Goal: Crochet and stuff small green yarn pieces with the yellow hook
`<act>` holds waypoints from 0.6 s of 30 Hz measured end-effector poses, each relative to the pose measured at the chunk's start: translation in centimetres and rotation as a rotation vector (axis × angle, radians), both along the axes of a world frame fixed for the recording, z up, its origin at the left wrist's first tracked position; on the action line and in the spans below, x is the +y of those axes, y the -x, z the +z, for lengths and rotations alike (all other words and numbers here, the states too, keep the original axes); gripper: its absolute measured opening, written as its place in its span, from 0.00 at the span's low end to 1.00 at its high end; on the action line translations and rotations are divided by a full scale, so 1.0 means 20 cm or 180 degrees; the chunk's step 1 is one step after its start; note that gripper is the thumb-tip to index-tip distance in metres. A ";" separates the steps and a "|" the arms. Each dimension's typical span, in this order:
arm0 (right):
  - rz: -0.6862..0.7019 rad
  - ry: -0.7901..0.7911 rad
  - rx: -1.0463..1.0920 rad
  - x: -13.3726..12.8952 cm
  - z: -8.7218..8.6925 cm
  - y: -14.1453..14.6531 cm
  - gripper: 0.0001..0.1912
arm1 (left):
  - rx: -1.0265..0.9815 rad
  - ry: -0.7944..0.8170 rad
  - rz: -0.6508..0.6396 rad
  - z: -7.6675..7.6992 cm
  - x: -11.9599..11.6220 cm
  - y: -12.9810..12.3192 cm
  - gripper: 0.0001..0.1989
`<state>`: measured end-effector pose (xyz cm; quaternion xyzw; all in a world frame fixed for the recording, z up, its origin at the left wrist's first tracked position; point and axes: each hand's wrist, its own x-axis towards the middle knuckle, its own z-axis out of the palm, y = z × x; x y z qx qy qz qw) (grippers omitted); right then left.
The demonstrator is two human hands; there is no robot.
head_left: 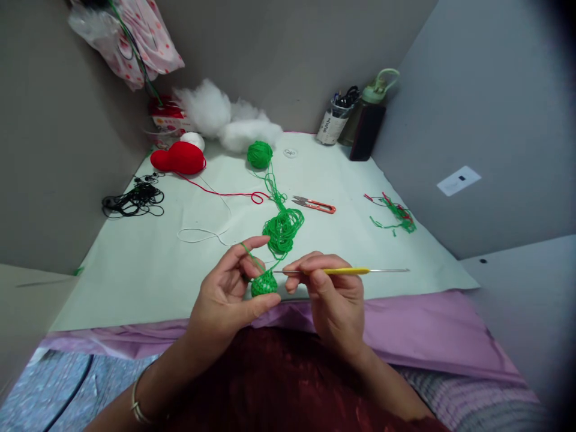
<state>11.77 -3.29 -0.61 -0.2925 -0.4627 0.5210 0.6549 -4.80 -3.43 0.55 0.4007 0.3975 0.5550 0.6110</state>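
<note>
Between its thumb and fingers, my left hand [227, 291] holds a small green crocheted piece [264, 285] with white showing through it. A green strand runs over the raised index finger. My right hand [333, 297] is closed round the yellow handle of a crochet hook [346, 271], which lies level; its left tip meets the top edge of the green piece. The hook's other metal end points right. Just beyond my hands lies a loose heap of green yarn [282, 231], with strands leading back to a green yarn ball [260, 155].
Orange-handled snips [315, 204] lie beyond my right hand. Red yarn [180, 158], white stuffing [211, 111] and a black cord tangle [135, 198] are at the left. Green and red scraps [400, 215], a pen cup [333, 123] and a phone [368, 132] stand or lie right.
</note>
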 end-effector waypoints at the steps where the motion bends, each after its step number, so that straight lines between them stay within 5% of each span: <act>1: 0.0045 0.0016 -0.0018 0.00 0.00 -0.01 0.06 | -0.0036 0.0075 -0.0148 0.00 0.00 0.01 0.32; 11: 0.0400 0.1015 0.0249 0.04 0.05 -0.05 0.11 | -0.0871 0.0768 -0.0987 -0.02 0.06 0.04 0.16; 18: 0.0234 0.0643 0.0281 0.03 0.01 0.02 0.10 | -0.1215 0.0844 -0.1052 -0.04 0.05 -0.01 0.13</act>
